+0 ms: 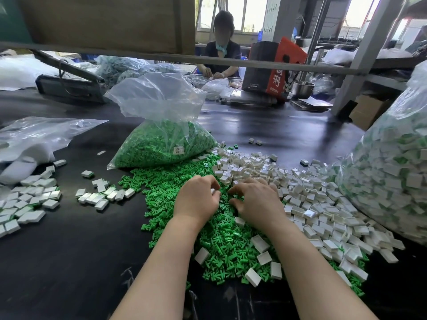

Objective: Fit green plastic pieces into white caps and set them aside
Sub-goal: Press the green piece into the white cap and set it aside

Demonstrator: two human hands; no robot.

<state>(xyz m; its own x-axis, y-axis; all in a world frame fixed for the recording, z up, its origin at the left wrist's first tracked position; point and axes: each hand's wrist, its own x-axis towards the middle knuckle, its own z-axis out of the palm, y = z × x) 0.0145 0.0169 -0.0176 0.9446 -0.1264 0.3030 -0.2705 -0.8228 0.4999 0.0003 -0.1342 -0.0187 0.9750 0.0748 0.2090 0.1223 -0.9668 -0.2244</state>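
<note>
A second person (222,46) sits at 12 o'clock across the dark surface (69,250), hands down at its far edge. Just right of that person, toward 1 o'clock, stands a black and red carton (272,68), with a small steel pot (303,89) beside it. A brown cardboard box (367,110) sits low at 2 o'clock, near a grey metal post (362,49). A grey bar (161,57) crosses the view from 9 to 3 o'clock, and a black device (69,87) lies at 10 o'clock.
</note>
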